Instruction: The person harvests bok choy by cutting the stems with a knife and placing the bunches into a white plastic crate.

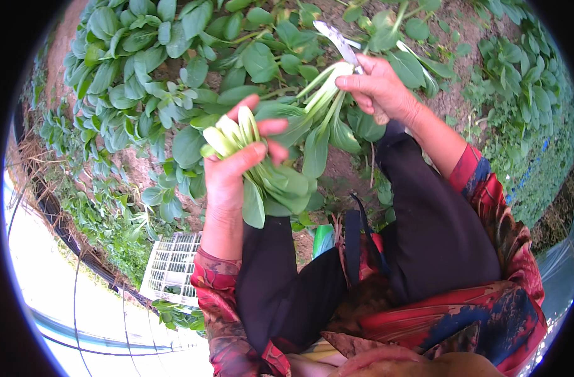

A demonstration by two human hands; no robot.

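Note:
Several leafy greens with pale green stems [228, 134], looking like bok choy, lie in my left hand [242, 151]; its thumb rests across them and its fingers are partly spread. Their leaves hang down to the right over my knee. My right hand [379, 87] grips a knife [339, 41] whose dirt-specked blade points up and left. Between that hand's thumb and the knife, the stem base of another green plant [331, 87] is pinched, with its leaves drooping below. Part of the knife's handle is hidden by the fingers.
Dense leafy plants [127, 70] grow in soil ahead and at the left, with more [527, 70] at the right. A white plastic crate [171, 264] stands at my lower left, beside loose greens [181, 315]. Clear sheeting with dark hoops borders the left edge. My knees are bent below my hands.

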